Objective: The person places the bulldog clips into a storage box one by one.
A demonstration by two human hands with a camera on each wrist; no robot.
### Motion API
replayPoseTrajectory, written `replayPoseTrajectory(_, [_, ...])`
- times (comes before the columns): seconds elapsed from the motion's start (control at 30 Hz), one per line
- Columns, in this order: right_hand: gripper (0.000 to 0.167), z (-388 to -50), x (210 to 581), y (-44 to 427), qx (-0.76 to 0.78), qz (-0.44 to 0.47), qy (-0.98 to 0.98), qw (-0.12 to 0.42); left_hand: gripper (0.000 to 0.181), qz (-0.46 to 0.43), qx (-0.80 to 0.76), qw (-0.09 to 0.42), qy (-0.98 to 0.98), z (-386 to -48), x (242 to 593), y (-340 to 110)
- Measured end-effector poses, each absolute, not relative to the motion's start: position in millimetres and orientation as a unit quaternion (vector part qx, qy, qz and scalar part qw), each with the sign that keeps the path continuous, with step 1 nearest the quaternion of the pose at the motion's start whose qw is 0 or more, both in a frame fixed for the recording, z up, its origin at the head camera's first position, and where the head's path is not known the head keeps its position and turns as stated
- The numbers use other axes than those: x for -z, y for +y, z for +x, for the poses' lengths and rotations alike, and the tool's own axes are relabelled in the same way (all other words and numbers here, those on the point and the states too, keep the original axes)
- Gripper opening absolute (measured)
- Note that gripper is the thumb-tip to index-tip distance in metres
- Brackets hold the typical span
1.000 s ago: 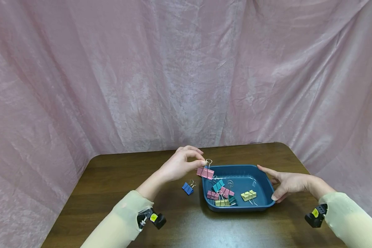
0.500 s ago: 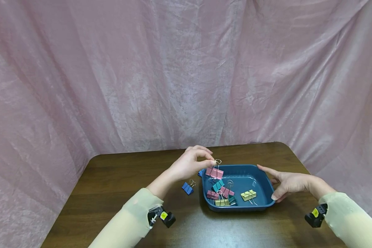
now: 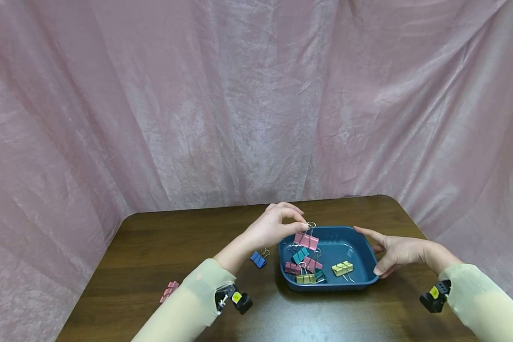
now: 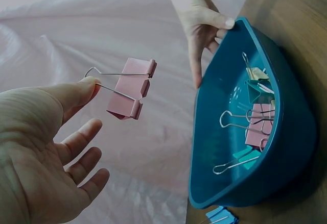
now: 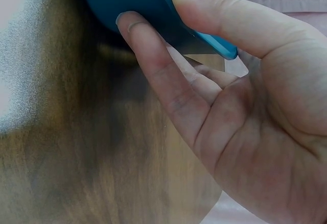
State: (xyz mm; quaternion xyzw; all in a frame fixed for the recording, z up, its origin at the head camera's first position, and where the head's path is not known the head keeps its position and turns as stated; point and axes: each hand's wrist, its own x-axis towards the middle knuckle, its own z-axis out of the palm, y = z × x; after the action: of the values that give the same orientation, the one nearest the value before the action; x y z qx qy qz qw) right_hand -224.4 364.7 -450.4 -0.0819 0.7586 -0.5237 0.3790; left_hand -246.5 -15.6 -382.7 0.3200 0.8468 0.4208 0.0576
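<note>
Thumb and index finger of the left hand [image 3: 271, 230] pinch the wire handle of a pink binder clip [image 3: 306, 240], which hangs over the left part of the blue tray [image 3: 333, 287]. In the left wrist view the pink clip [image 4: 130, 87] dangles from the fingertips, the other fingers of the left hand [image 4: 51, 142] spread. The right hand [image 3: 399, 254] grips the tray's right end, and the right wrist view shows its thumb [image 5: 219, 15] on the rim and fingers against the outer wall. Inside the tray lie several clips, among them a teal one [image 3: 300, 255] and a yellow one [image 3: 343, 269].
A blue clip [image 3: 258, 259] lies on the wooden table [image 3: 162, 247] just left of the tray. Another pink clip [image 3: 169, 290] is beside the left sleeve, partly covered by it. A pink curtain [image 3: 239, 104] hangs behind the table.
The left hand has moved right with the pink clip, from the tray's left edge to over its inside. A pink clip by the left sleeve has come into view. The right hand stays at the tray.
</note>
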Motion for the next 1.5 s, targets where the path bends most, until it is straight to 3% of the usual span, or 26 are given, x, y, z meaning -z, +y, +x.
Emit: replayPoseTrajectory(1.5, [0.121,-223.7,448.7,364.0,0.523,-0.081,0.756,0.384,0.015,0.336,-0.369,0.070,0.864,-253.1,408.4,31.5])
